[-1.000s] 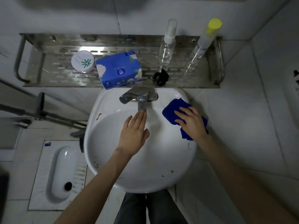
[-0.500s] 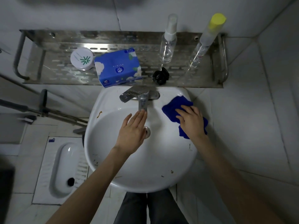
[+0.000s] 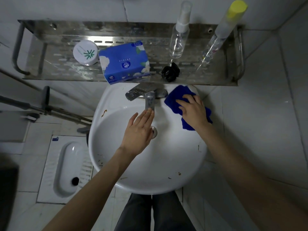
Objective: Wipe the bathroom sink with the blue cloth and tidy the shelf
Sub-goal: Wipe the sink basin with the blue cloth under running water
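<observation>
A metal shelf (image 3: 50,64) hangs on the wall above the sink (image 3: 150,172). On it stand a white round jar (image 3: 85,52), a blue tissue pack (image 3: 124,61) whose front corner juts over the shelf edge, a clear spray bottle (image 3: 180,35), a black hair clip (image 3: 170,72) and a tall yellow-capped bottle (image 3: 223,29). The tap (image 3: 146,95) reaches out over the bowl. The walls and floor are pale tile, with a squat toilet (image 3: 66,169) set in the floor to the left. The right hand (image 3: 194,112) lies flat, fingers spread, pressing the blue cloth (image 3: 175,100) onto the back right rim just beside the tap. The left hand (image 3: 139,130) is released, flat, grasping nothing, its fingertips under the spout.
</observation>
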